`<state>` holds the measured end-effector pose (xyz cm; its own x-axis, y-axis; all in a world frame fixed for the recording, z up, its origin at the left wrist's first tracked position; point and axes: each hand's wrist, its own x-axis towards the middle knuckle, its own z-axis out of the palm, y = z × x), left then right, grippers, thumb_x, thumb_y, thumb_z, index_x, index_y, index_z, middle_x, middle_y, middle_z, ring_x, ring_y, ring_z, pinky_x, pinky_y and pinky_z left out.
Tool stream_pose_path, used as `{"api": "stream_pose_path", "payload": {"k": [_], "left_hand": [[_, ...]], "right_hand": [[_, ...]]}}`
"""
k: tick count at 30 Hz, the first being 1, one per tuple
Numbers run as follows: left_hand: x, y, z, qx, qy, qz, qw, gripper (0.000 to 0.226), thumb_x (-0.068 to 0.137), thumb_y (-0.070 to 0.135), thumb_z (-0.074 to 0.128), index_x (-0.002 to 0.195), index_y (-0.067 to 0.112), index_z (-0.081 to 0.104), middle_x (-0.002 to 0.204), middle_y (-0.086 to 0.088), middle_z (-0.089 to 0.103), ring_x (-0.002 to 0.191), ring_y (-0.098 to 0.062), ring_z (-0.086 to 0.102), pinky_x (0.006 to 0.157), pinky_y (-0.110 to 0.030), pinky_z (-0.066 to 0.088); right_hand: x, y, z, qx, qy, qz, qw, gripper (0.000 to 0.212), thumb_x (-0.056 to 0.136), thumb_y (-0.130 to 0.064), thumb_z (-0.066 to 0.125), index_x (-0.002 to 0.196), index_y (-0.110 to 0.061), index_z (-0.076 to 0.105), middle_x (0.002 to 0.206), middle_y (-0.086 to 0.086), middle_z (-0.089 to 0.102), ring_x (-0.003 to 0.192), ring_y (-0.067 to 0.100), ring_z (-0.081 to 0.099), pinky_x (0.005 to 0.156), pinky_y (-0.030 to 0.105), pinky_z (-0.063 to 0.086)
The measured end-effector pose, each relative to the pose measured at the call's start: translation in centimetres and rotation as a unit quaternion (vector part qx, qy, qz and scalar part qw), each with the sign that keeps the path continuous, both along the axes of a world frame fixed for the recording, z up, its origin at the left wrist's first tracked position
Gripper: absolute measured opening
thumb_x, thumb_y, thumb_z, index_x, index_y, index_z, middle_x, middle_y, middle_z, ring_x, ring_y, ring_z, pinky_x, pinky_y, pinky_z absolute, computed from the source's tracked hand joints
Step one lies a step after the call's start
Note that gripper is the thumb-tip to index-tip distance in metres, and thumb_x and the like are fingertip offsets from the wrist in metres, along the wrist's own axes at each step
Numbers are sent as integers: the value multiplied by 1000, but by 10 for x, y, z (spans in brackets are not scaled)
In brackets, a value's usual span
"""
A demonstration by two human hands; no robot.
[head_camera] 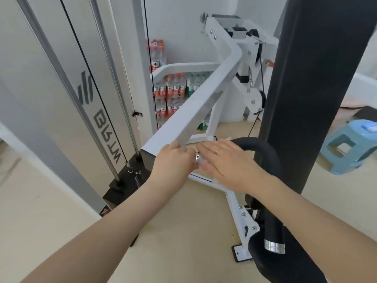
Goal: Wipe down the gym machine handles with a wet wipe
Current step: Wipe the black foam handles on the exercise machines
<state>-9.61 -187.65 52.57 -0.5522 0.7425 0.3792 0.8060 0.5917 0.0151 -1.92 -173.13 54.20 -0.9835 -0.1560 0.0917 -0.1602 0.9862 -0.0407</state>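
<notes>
Presently, left hand (173, 160): fingers curled at the near end of the white arm (195, 105), thumb side at a small chrome fitting (197, 156); what it grips cannot be told.
Right hand (226, 160): fingers straight and close together, palm down, a ring (218, 150) on one finger; fingertips blurred, just beside the left hand at 3 o'clock.
Wet wipe: not identifiable; a pale blur sits between the two hands.
Black handle (263, 152): curved padded bar at 3 o'clock of the right hand, passing behind it.
Black pad (312, 88): upright, at 2 o'clock.
Blue stool (350, 146): far right, at 3 o'clock.
Water bottles (173, 86): stacked at 12 o'clock.
</notes>
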Motion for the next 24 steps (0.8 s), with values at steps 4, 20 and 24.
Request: {"api": "stream_pose_path", "payload": {"k": [4,20,24], "left_hand": [[-1,0,-3,-8,-12,4,1000,43,35,31,93,48,12,56,38,1,48,43,-21,49,48,-18,25],[14,0,-13,54,-50,89,993,30,64,18,83,90,8,71,73,-7,70,73,-33,59,65,-36,44],[36,22,-8,71,-80,122,987,45,81,16,65,124,13,56,118,-7,61,107,-35,52,88,-43,40]], "right_hand": [[3,21,10,-68,90,-125,986,36,97,-29,31,109,-15,62,107,5,67,101,27,57,87,43,45],[36,63,15,-184,95,-300,931,39,89,-26,58,126,-15,54,116,9,64,101,26,59,84,37,48],[29,74,17,-306,59,-267,912,40,88,-20,59,127,-16,55,118,6,62,96,17,55,81,27,42]]}}
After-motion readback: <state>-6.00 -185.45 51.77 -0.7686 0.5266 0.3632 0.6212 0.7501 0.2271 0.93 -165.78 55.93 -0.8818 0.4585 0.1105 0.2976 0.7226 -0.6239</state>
